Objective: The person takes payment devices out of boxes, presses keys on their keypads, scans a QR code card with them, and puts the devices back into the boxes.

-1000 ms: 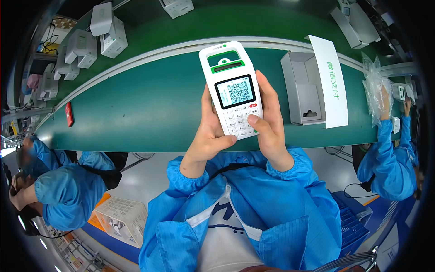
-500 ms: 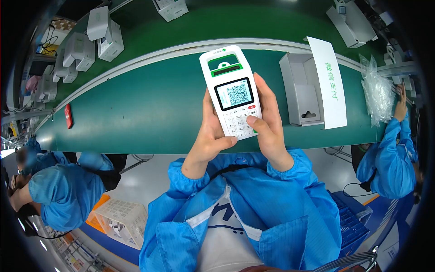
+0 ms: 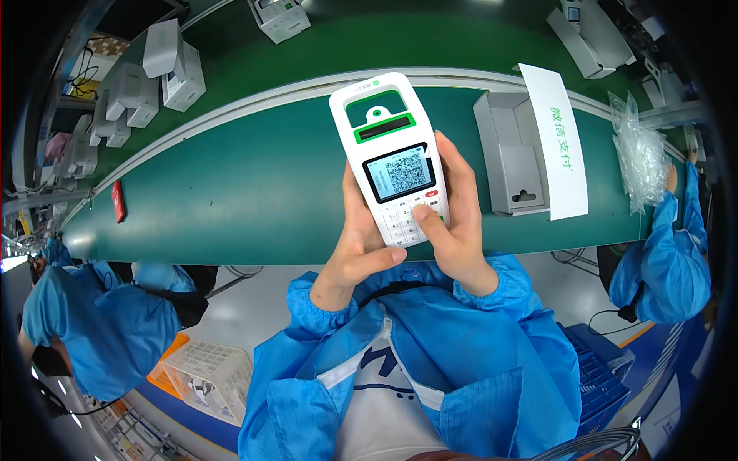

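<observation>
The left hand (image 3: 355, 250) and right hand (image 3: 459, 238), both half-closed, clasp the terminal (image 3: 388, 146) laterally, likely keeping its screen (image 3: 407, 173) readable; an open box (image 3: 503, 180) lies right of the terminal.

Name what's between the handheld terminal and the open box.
In the head view, the right hand on the terminal, then a bare strip of green benchtop before the open box.

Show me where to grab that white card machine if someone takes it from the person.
I'd grip the card machine by its top bar, coming from the table's far side: fingers could curl through the opening there, and the left hand and right hand hold its lower end.
</observation>
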The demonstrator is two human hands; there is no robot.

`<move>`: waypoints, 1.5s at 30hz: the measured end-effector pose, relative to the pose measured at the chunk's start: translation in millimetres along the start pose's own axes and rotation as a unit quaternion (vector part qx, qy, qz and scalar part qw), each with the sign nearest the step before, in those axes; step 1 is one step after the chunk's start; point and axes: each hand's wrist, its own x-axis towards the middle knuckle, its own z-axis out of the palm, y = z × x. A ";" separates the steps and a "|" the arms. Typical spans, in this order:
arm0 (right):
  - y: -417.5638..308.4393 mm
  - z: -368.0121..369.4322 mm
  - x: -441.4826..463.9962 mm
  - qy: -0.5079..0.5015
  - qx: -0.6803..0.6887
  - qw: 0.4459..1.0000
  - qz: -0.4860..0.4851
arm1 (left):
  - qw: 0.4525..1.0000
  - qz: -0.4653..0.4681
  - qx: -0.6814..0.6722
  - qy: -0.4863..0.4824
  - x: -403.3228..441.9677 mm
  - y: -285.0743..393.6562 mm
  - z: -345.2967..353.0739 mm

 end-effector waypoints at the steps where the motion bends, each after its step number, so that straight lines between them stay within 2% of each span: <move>1: -0.3 0.0 0.2 0.000 0.002 1.000 -0.002 | 1.000 0.000 -0.003 -0.002 0.4 0.3 -0.9; 6: 2.8 0.0 -0.3 0.003 -0.002 0.999 -0.033 | 1.000 0.018 0.008 -0.015 2.2 -0.3 -0.4; 21: 1.0 0.3 5.1 -0.001 -0.001 1.000 -0.014 | 1.000 0.014 0.012 -0.021 6.7 0.5 -3.3; 24: -1.1 -1.4 6.3 -0.005 0.002 1.000 -0.020 | 0.997 -0.003 0.024 0.074 7.4 3.5 11.7; 30: 1.5 -6.7 8.9 -0.014 0.005 1.000 0.008 | 0.997 -0.006 0.010 0.078 10.7 1.4 14.1; 45: 6.1 -4.4 9.8 -0.022 0.040 0.999 0.004 | 0.999 0.005 0.020 0.038 7.9 -6.5 -6.5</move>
